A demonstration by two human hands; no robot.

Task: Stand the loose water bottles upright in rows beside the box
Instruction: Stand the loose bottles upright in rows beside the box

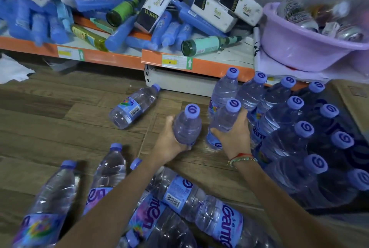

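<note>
Two bottles were in hand, head view. Left hand gripped a bottle upright, fingers curled round its body, approx. in line w/ the standing rows. Right hand gripped a second bottle, base on the floor beside the rows, prob. to extend them. Loose bottles lay flat nearby.

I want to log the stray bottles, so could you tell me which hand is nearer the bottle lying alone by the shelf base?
Left. The left hand, gripping a bottle, is just right of and below the lone bottle; the right hand is farther right.
</note>
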